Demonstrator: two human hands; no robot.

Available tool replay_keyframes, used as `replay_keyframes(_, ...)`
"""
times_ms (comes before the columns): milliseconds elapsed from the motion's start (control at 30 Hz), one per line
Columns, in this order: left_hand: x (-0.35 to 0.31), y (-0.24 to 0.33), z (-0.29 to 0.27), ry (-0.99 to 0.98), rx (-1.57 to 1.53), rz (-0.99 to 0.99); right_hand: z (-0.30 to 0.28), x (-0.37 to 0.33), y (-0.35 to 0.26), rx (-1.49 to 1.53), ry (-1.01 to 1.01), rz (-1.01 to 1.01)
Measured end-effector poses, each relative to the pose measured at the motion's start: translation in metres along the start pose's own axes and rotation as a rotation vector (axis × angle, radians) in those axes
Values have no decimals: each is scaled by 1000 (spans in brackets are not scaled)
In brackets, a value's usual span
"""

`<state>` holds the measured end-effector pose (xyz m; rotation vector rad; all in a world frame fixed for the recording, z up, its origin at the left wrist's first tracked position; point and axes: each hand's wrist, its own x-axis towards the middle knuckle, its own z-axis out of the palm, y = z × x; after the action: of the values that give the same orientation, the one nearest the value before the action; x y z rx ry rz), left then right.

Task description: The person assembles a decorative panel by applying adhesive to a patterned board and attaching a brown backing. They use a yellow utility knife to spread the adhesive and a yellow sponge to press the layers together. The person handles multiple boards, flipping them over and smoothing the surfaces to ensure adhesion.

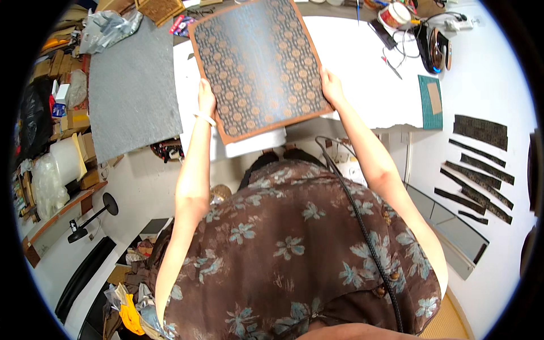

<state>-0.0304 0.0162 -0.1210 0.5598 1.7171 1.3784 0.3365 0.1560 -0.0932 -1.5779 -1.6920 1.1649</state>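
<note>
A flat rectangular board [258, 68] with a brown border is held up, tilted, between my two hands. Rows of small orange-brown flower motifs cover its dark face, and a pale glare runs down the middle. My left hand [207, 97], with a white bracelet on the wrist, grips the board's left edge near the lower corner. On the opposite side my right hand [330, 85] is closed on the right edge. The fingers of both hands are partly hidden behind the board. Below it show white sheets [258, 140] along the table's near edge.
A grey mat [133, 85] lies on the left, with a plastic bag [107, 28] on it. To the right are a pen [392, 68], a green cutting mat [430, 113], cables and a white tub [395, 15]. Dark patterned strips [480, 131] hang on the right wall.
</note>
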Motion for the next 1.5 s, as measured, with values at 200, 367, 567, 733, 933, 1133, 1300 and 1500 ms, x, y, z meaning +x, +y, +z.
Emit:
replay_keyframes(200,-32,54,33,-13,-10,-100,-13,11,13,185,-74,129)
replay_keyframes(367,-6,3,8,-1,-76,-18,-15,-3,-8,361,-149,154)
replay_keyframes(567,-15,10,8,19,-101,-51,-23,-6,-21,450,-170,202)
replay_keyframes(733,-7,7,12,-15,-84,2,-20,-3,2,271,-81,99)
replay_keyframes(933,-28,36,17,-45,-220,-105,-23,-18,4,445,-171,289)
replay_keyframes(1133,-27,34,21,-46,-222,-77,-17,-15,-2,535,-114,277)
replay_keyframes(1300,8,31,-6,-135,72,-108,-25,18,-23,131,-64,181)
replay_keyframes(1500,123,100,22,81,931,516,15,172,-72,4,-46,104)
